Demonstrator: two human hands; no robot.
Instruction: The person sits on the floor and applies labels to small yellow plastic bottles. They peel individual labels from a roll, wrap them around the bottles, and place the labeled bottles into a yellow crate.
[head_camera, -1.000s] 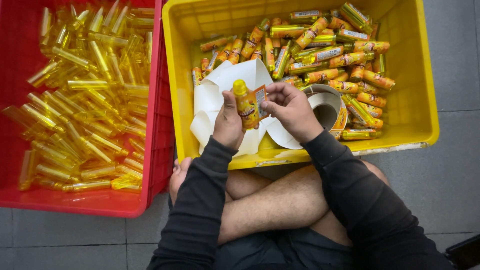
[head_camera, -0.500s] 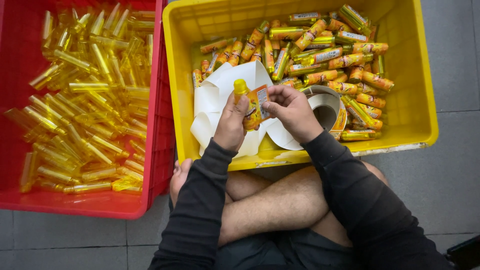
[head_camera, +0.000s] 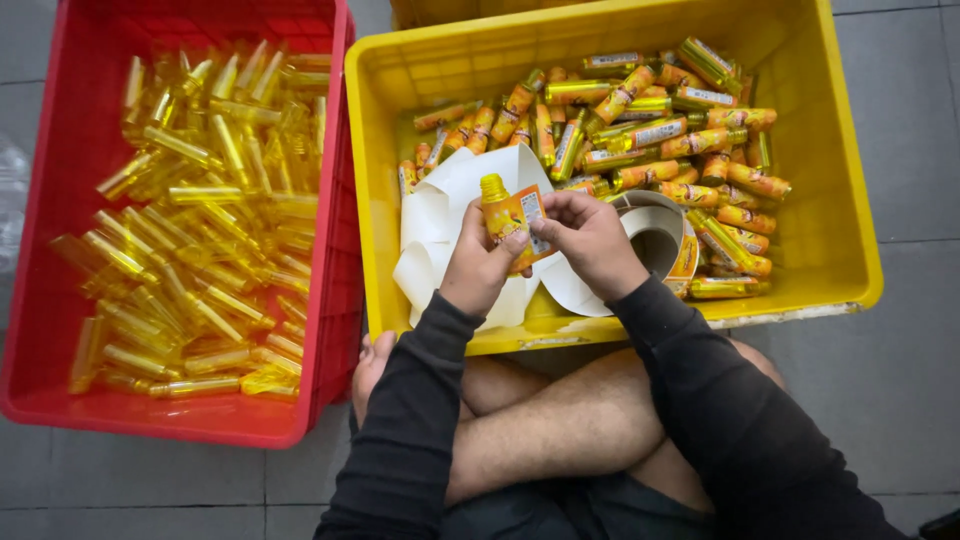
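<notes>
My left hand (head_camera: 478, 262) grips a small yellow bottle (head_camera: 504, 214) with an orange label, held upright over the yellow crate (head_camera: 840, 190). My right hand (head_camera: 592, 238) pinches the label's free edge against the bottle's right side. Under both hands lies curled white backing paper (head_camera: 440, 200). A roll of labels (head_camera: 662, 240) rests just right of my right hand. Several labelled bottles (head_camera: 660, 130) fill the far part of the yellow crate.
A red crate (head_camera: 60, 330) on the left holds several clear yellow unlabelled bottles (head_camera: 190, 240). Both crates stand on a grey tiled floor (head_camera: 900, 380). My crossed bare legs (head_camera: 540, 420) are against the yellow crate's near wall.
The bottle and both hands have stayed over the white paper. My right fingers have shifted slightly along the label on the bottle.
</notes>
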